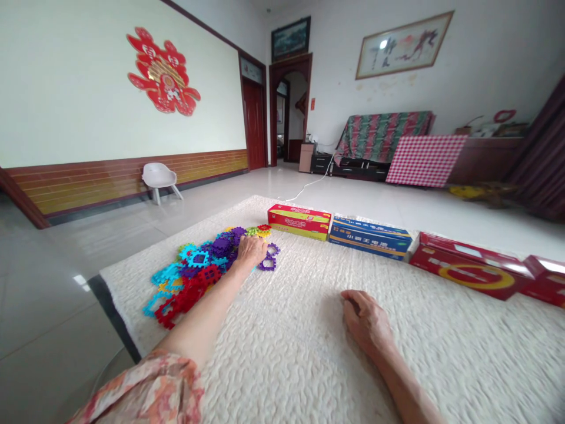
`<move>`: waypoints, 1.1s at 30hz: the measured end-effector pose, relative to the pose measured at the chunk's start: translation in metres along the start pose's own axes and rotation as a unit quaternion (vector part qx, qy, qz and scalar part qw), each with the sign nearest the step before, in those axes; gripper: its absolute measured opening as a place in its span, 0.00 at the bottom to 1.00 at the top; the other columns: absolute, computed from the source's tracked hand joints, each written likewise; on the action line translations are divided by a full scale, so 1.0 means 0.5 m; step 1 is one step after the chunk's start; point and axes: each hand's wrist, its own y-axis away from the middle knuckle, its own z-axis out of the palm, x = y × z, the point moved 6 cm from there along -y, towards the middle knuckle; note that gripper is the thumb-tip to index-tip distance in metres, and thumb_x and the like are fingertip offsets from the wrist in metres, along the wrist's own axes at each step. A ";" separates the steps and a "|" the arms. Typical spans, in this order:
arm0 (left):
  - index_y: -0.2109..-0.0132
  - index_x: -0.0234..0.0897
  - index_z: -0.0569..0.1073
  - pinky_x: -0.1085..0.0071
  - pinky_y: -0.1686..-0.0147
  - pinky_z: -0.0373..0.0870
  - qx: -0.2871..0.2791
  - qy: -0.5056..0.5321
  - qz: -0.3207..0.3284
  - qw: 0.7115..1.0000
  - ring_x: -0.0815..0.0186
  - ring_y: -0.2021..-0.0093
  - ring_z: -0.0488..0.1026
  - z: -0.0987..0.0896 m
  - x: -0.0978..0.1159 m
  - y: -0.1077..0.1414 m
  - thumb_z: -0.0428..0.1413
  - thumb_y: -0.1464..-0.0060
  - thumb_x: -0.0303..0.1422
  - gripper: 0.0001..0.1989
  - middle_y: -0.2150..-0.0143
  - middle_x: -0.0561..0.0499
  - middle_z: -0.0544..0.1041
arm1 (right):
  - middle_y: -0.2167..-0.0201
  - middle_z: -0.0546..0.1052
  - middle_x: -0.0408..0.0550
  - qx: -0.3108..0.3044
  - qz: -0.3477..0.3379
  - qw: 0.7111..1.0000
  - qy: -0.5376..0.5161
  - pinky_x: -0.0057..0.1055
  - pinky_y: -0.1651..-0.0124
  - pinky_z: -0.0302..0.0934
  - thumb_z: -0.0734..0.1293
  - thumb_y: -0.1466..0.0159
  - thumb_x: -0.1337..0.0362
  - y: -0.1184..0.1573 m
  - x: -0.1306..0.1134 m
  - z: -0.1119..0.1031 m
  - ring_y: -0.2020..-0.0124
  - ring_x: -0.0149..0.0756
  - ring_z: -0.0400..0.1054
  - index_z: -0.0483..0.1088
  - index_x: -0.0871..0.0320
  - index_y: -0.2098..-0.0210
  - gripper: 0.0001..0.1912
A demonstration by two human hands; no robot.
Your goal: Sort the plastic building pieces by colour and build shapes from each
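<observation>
My left hand reaches into the far right end of a heap of notched plastic building pieces. Its fingers are bent together among the pieces, and whatever is between the fingertips is hidden. Beside that hand lie purple pieces, with yellow and green ones just beyond it. Red pieces and light blue pieces make up the nearer left part of the heap. My right hand rests on the quilted cream cover with its fingers curled in, and nothing shows in it.
Along the far edge stand a red and yellow-green box, a blue box and two dark red boxes. The cover's left edge drops to a tiled floor. Farther off is a small white chair.
</observation>
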 end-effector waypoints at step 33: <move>0.55 0.35 0.77 0.69 0.54 0.68 -0.161 -0.019 -0.099 0.982 0.56 0.50 0.73 0.083 -0.116 -0.117 0.51 0.46 0.35 0.16 0.53 0.38 0.77 | 0.65 0.77 0.52 0.006 0.013 1.000 -0.018 0.36 0.56 0.63 0.57 0.42 0.64 0.000 0.000 -0.003 0.61 0.40 0.71 0.73 0.59 0.66 0.14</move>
